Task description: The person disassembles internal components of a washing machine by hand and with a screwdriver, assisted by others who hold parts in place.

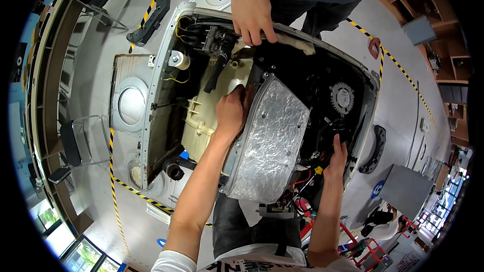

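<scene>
An opened appliance cabinet (pixel 149 121), which looks like a washing machine's, has a pale metal frame and stands in front of me. Inside it a foil-covered housing (pixel 272 146) lies tilted, between a cream plastic tub (pixel 199 131) and a black part with a toothed grey disc (pixel 342 97). My left hand (pixel 232 113) is closed at the housing's upper left edge; its fingertips are hidden. My right hand (pixel 337 158) reaches down beside the black part on the right, fingers stretched out. Across the cabinet, another person's hand (pixel 252 12) rests on the far rim.
Wires and a white cylindrical part (pixel 179 60) sit at the cabinet's left. A metal panel with a round recess (pixel 132 103) lies left on the floor, near a folding chair (pixel 70 143). Red-framed equipment (pixel 370 252) stands at lower right; shelves (pixel 421 5) line the far right.
</scene>
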`<action>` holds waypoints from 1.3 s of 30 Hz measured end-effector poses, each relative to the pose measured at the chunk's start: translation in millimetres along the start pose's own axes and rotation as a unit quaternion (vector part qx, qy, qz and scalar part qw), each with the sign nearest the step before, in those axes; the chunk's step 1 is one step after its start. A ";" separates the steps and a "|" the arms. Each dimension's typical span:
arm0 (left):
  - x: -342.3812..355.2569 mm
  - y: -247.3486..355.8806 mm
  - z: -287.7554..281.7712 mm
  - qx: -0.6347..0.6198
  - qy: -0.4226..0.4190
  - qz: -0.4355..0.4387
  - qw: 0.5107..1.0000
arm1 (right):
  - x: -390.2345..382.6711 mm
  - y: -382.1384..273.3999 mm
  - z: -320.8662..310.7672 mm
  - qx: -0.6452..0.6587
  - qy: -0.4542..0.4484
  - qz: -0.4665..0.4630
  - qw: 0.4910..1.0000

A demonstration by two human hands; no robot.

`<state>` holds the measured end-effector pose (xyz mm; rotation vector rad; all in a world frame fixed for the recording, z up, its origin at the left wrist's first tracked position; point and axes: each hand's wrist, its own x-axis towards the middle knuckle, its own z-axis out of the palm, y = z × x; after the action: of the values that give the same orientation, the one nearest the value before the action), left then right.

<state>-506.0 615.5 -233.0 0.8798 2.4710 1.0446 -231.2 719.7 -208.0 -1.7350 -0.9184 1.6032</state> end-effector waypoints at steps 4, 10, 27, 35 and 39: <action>-5.4 -1.8 -3.8 -0.024 -0.017 -0.023 0.999 | -1.4 6.4 -4.4 0.012 0.004 -0.001 1.000; -24.3 -2.9 -10.7 -0.061 -0.040 -0.061 0.995 | -22.3 19.4 -12.0 0.031 0.078 0.040 0.996; -24.4 -12.5 -0.6 -0.118 -0.035 -0.075 0.990 | -21.7 21.6 -3.2 0.028 0.106 0.017 0.994; -22.7 -12.3 -3.7 -0.119 -0.043 -0.087 0.988 | -21.1 22.5 -5.0 0.029 0.092 0.021 0.995; -20.8 -11.5 -5.9 -0.095 -0.043 -0.078 0.991 | -22.8 19.8 1.2 0.021 0.089 0.004 0.996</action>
<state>-497.9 592.6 -236.4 0.6492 2.2821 1.1387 -231.3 689.6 -210.8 -1.8209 -0.7873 1.4360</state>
